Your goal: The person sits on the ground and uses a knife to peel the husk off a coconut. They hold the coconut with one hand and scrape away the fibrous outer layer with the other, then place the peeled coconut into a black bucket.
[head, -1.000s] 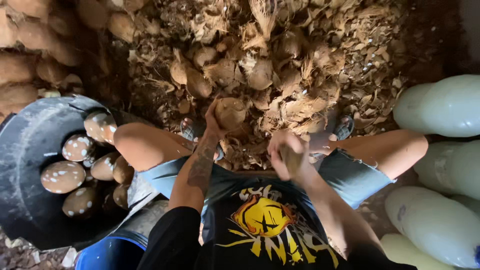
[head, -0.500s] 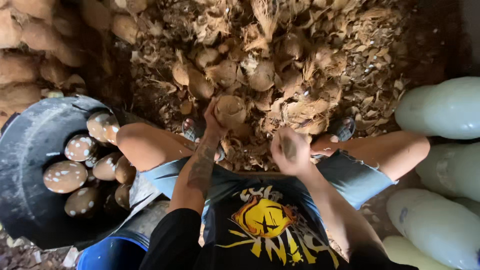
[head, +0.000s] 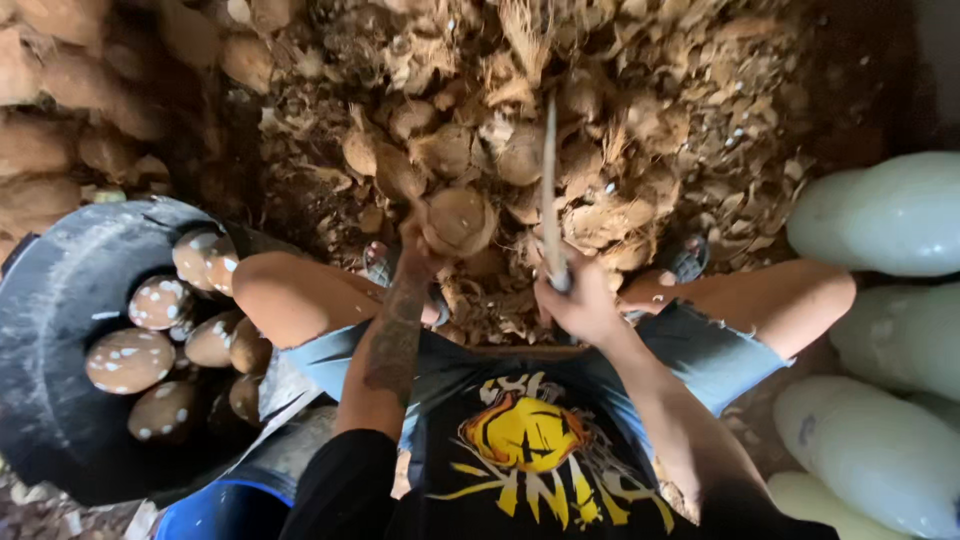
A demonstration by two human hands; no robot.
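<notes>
Seated, knees apart, over a heap of coconut husk scraps (head: 640, 150). Left hand (head: 420, 250) closed around a round brown coconut (head: 458, 222), held just above the heap in front of the left knee. Right hand (head: 580, 300) wrapped tight on the handle of a long blade (head: 549, 190) (probably a machete, blurred), standing upright just right of the coconut. Black tub (head: 60, 310) of shelled coconuts (head: 128, 360) at left; pale sacks (head: 880, 215) at right.
</notes>
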